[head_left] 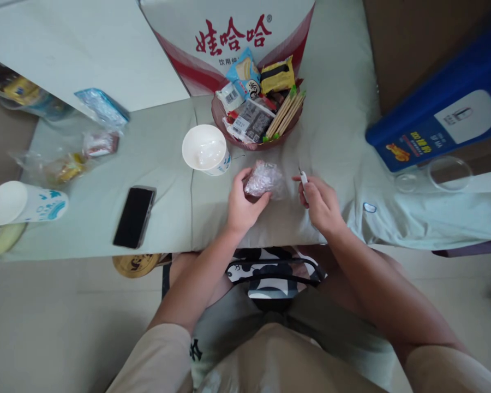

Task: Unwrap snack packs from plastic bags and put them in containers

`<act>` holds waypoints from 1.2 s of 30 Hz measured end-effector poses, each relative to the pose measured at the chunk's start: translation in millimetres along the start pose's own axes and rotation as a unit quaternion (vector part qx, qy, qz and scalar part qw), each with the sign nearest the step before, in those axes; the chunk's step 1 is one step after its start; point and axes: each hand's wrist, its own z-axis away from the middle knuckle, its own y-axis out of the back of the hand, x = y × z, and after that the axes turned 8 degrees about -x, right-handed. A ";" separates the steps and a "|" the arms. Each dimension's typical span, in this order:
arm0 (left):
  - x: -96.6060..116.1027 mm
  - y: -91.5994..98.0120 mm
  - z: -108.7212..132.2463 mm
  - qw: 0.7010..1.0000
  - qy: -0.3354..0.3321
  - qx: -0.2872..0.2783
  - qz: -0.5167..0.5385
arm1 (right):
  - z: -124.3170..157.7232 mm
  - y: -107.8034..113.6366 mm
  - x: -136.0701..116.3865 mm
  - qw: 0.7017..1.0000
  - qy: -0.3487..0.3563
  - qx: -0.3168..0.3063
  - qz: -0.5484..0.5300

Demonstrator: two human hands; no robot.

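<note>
Nearest my viewpoint, two bare forearms (pixel 204 267) reach over the near edge of a table covered in pale green cloth (pixel 174 191). The hands are apart from each other. The left hand (pixel 243 204) is curled round a clear-wrapped reddish bundle (pixel 264 179), thumb on its near side, just above the cloth or resting on it; I cannot tell which. The right hand (pixel 319 204), a little to the right, grips a small white tool (pixel 304 179) with a thin dark tip pointing away from me. The tip is clear of the wrapping.

If the tool is to meet the wrap, I would keep the bundle steady, move the left fingertips back from the tip's path and work shallowly on the loose film at the right end, pressing lightly.

To the left lies a dark phone (pixel 134 217), well apart. Just beyond the left hand stands a white paper cup (pixel 205 150), close enough for a knuckle to knock. Behind the bundle, a pink glass bowl (pixel 249 146) heaped with packaged snacks (pixel 256 117) limits forward room. On the right stand a clear plastic cup (pixel 450 174) and a big blue container (pixel 429 109), both out of the way. Farthest back, a white-and-red carton (pixel 237 27) closes off the view.
</note>
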 end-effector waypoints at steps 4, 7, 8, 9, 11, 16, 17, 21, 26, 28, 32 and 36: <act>5.9 2.8 -1.1 0.996 -0.061 -0.019 -0.069 | 4.1 -8.0 1.3 0.997 -0.004 -0.075 -0.029; 2.6 5.1 -1.9 0.995 -0.097 -0.005 -0.008 | 4.2 -9.6 -0.3 0.996 -0.024 -0.090 -0.003; -0.3 7.5 -2.4 0.995 -0.095 0.015 0.024 | 4.1 -7.1 -0.8 0.995 -0.029 -0.093 0.014; -3.6 10.8 -2.7 0.994 -0.087 0.042 0.055 | 4.0 -3.0 -1.0 0.994 -0.034 -0.096 0.039; -9.8 19.5 -2.1 0.989 -0.064 0.094 0.093 | 4.2 8.6 0.0 0.988 -0.045 -0.094 0.115; -10.3 33.4 8.7 0.997 -0.065 0.022 -0.027 | 2.6 35.0 10.7 0.936 0.007 0.058 0.347; -7.8 33.2 10.6 0.995 -0.074 -0.007 -0.070 | 2.1 36.4 12.6 0.925 0.039 0.087 0.367; 3.6 30.7 11.1 0.973 -0.107 -0.033 -0.204 | 2.3 25.6 15.2 0.918 0.145 0.073 0.361; 12.6 34.9 4.3 0.986 -0.071 0.074 -0.134 | 5.3 -0.9 13.7 0.937 0.176 -0.037 0.299; 14.5 36.0 2.2 0.997 -0.001 0.067 0.031 | 5.1 -7.4 13.2 0.943 0.188 -0.061 0.267; 15.8 35.6 -1.0 0.909 0.204 0.052 0.361 | 4.1 -9.9 11.2 0.946 0.225 -0.078 0.219; 16.3 36.9 -3.2 0.868 0.274 0.079 0.408 | 5.2 -7.8 10.4 0.957 0.206 -0.058 0.197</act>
